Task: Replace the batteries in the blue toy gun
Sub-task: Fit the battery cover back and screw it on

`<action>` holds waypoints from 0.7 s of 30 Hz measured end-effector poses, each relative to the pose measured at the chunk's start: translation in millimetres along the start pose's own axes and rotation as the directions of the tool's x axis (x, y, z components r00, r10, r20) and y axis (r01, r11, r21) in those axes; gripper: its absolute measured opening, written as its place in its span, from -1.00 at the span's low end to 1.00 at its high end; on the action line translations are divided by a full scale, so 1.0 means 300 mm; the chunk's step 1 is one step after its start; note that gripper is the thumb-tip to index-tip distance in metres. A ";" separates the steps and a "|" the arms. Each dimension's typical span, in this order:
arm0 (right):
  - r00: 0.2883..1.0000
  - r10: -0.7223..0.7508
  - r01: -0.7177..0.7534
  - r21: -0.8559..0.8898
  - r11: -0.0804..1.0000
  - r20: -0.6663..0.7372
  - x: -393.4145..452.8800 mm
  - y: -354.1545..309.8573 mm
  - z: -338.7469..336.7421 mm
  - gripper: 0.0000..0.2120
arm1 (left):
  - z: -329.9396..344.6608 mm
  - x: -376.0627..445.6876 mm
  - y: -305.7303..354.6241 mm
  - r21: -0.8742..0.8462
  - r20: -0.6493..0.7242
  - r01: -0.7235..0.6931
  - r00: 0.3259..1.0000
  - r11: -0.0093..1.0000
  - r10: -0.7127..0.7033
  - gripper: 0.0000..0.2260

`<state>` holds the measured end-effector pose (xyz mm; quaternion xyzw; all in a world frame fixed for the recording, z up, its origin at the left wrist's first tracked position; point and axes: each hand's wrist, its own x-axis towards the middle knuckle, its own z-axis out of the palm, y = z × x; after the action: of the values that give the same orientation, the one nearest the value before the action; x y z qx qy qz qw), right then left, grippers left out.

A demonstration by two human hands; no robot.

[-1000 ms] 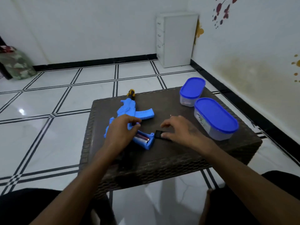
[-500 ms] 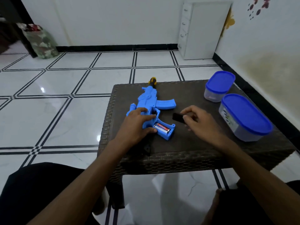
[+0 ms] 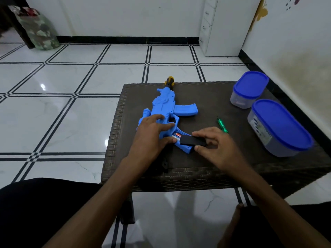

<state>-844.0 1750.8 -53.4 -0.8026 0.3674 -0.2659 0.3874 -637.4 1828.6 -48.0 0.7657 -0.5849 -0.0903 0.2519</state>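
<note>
At the far left, off the surface (image 3: pixel 206 169), a camouflage-patterned bag (image 3: pixel 38 28) leaned against the wall on the tiled floor. On the surface's left half lay the blue toy gun (image 3: pixel 165 106), flat on its side with its yellow-and-black muzzle pointing away from the person and its stock end nearest them. The left hand (image 3: pixel 152 133) lay over the rear body of the gun, fingers spread fairly straight and thumb against the lower edge, pinning it down rather than curling round it. Just right of that thumb the open battery compartment showed a battery (image 3: pixel 177 135) with a red label seated inside. The right hand (image 3: pixel 216 145) pinched the black battery cover (image 3: pixel 193 140) between thumb and fingertips, holding it over the compartment and partly across it. Judging from this, the step in hand was refitting the cover; doing it well would likely mean lining up its far edge with the compartment's rim first, keeping it level, then pressing it flush while the left hand kept the gun from sliding. A green screwdriver (image 3: pixel 222 125) lay just beyond the right hand, within easy reach for the fastening screw. Farther right stood two blue-lidded containers (image 3: pixel 279 122), closed.
</note>
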 end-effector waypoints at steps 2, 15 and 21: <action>0.996 -0.061 0.058 -0.038 0.998 -0.070 -0.013 0.004 0.003 -0.66 | 0.001 0.003 -0.002 0.005 -0.004 -0.002 1.000 1.000 0.002 -0.51; 0.988 -0.099 0.083 -0.138 0.987 -0.117 -0.025 0.003 -0.017 -0.72 | 0.016 0.042 -0.040 0.138 0.000 -0.123 0.992 0.983 0.124 -0.47; 0.992 -0.072 0.067 -0.053 0.996 -0.102 -0.030 0.014 0.001 -0.72 | 0.025 0.051 -0.056 0.122 -0.021 -0.157 0.987 0.980 0.161 -0.43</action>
<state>-850.5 1756.2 -58.3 -0.8095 0.3653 -0.3114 0.3381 -621.7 1815.3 -60.4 0.7314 -0.6447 -0.0228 0.2211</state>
